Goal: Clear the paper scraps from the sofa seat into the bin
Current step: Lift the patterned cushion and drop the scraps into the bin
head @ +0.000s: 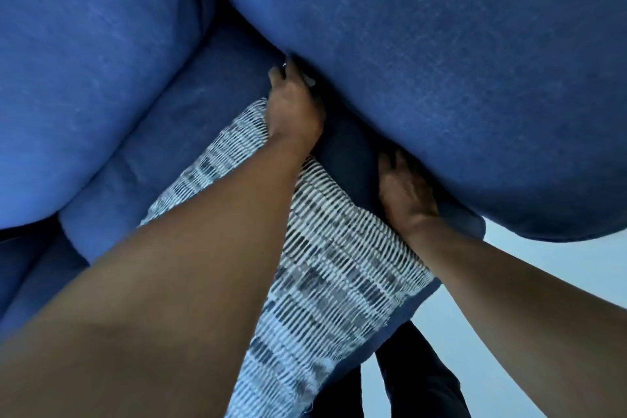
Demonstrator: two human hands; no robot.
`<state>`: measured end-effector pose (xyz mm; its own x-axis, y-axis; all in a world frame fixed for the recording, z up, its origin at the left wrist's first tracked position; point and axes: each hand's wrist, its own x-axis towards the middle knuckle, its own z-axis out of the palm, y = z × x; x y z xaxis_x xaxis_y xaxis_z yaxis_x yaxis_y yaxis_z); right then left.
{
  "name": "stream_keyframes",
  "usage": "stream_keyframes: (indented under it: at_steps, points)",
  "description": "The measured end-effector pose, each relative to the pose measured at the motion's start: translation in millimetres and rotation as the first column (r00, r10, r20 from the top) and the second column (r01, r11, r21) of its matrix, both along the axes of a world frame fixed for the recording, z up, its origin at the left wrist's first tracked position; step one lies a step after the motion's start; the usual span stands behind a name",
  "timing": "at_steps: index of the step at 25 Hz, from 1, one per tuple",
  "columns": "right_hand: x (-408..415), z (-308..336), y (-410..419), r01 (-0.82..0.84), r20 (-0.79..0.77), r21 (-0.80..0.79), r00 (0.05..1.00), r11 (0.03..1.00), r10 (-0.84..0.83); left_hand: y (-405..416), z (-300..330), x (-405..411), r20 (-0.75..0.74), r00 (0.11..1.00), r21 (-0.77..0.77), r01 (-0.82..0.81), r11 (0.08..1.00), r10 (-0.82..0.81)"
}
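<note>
Head view looks steeply down onto a blue sofa. 2 bare forearms reach in from the bottom edge. A big blue cushion (424,78) fills the upper right & sits tilted up off the seat (190,132), its lower edge over both hands.

Left hand (293,108) is at the gap where the cushion meets the seat, back of hand up, fingers reaching into the crease under the cushion edge. Something small & pale, prob. a paper scrap (308,79), shows just beside its fingertips; too blurred to tell if it's pinched, so can't tell how that hand's fingers are set.

Right hand (405,190) is further right & nearer the camera, fingers tucked under the cushion's lower edge w/ the back of the hand showing; fingertips hidden, grip looks curled round the cushion edge.

A white cloth w/ dark dashed stripes (325,268) lies on the seat front, running between & beneath the 2 forearms. Another blue cushion (84,78) takes the upper left. Pale floor (543,282) at right; dark trouser legs (417,377) at bottom.
</note>
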<state>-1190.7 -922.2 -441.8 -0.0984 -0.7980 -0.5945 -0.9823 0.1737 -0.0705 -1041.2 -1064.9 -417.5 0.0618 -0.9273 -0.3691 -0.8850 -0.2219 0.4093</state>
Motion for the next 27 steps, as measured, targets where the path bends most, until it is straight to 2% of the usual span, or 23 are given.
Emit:
stream_keyframes:
  at_steps: [7, 13, 16, 19, 22, 24, 27]
  points:
    - [-0.5, -18.8, 20.5, 0.054, 0.079, -0.245, 0.996, 0.968, -0.036, -16.3, -28.2, -2.0, 0.154, 0.985, -0.015, -0.080, 0.997, 0.081]
    - [-3.6, -13.8, 37.1, 0.150, 0.186, -0.435, 0.980, 0.888, -0.075, -10.6, -31.4, 1.0, 0.150, 0.984, 0.010, -0.099, 0.995, 0.096]
    - [-8.1, -4.4, 42.3, 0.130, 0.229, -0.452, 0.973, 0.882, -0.026, -9.3, -16.6, -1.4, 0.138, 0.987, 0.072, -0.092, 0.993, 0.082]
    - [-12.9, 11.4, 47.5, 0.104, 0.283, -0.414, 0.959, 0.904, 0.019, 5.3, 14.9, -2.8, 0.113, 0.994, 0.041, -0.013, 0.999, 0.009]
    - [-13.9, 44.1, 55.4, 0.179, 0.361, -0.432, 0.932, 0.884, -0.013, 40.6, 62.5, 10.3, 0.038, 0.998, -0.118, 0.062, 0.991, -0.058]
    - [-9.8, 77.1, 60.3, 0.195, 0.398, -0.488, 0.917, 0.851, 0.018, 68.7, 93.2, 24.5, -0.050, 0.999, -0.195, 0.005, 0.981, -0.015]
    - [-2.0, 129.6, 64.8, 0.193, 0.404, -0.567, 0.912, 0.801, 0.066, 110.8, 138.9, 47.4, -0.178, 0.976, -0.197, -0.158, 0.968, 0.123]
